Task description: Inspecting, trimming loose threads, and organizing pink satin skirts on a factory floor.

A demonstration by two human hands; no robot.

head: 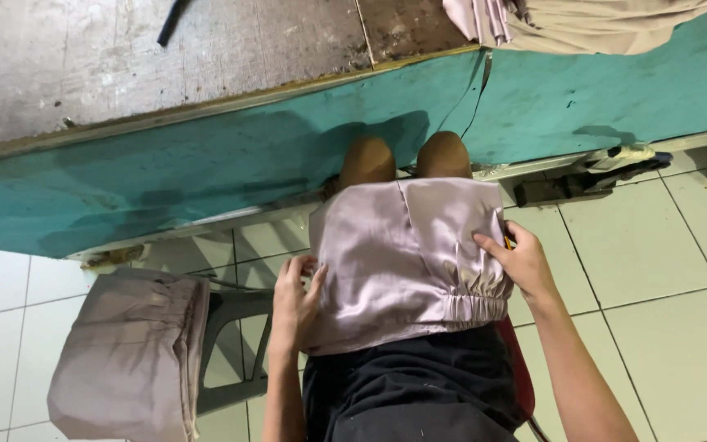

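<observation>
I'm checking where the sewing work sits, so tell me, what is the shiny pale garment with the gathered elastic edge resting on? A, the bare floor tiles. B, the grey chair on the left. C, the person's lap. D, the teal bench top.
C: the pale garment lies across the person's lap above the knees, with the left hand and right hand gripping its two sides.

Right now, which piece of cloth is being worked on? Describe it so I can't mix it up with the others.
Start at the long teal bench front and drop to the knees below it. The satin garment lies across the lap, left hand and right hand at its sides. Unlike the duller pile on the chair, it is shiny with a gathered elastic edge.
</observation>
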